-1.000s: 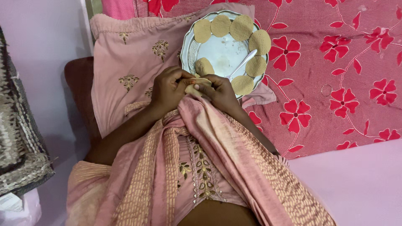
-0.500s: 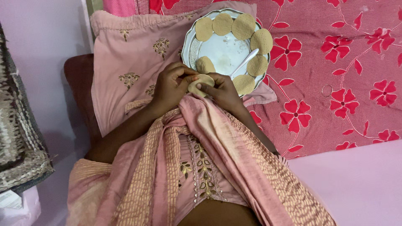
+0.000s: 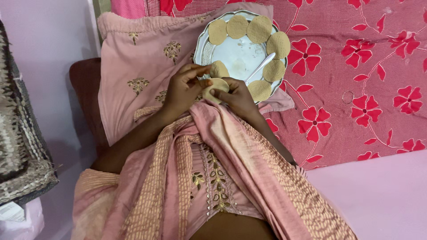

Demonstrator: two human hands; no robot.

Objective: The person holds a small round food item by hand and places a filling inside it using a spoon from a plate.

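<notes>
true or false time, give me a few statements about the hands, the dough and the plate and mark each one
1. Both hands hold one small dough disc between them. True: left hand and right hand pinch it together.
2. The metal plate is bare. False: flat dough discs line its rim and a dough ball sits on it.
3. A white spoon lies on the plate. True.
4. The plate rests on a wooden table. False: it sits on pink cloth beside a red flowered sheet.
5. The right hand grips the spoon. False: the spoon lies untouched.
</notes>
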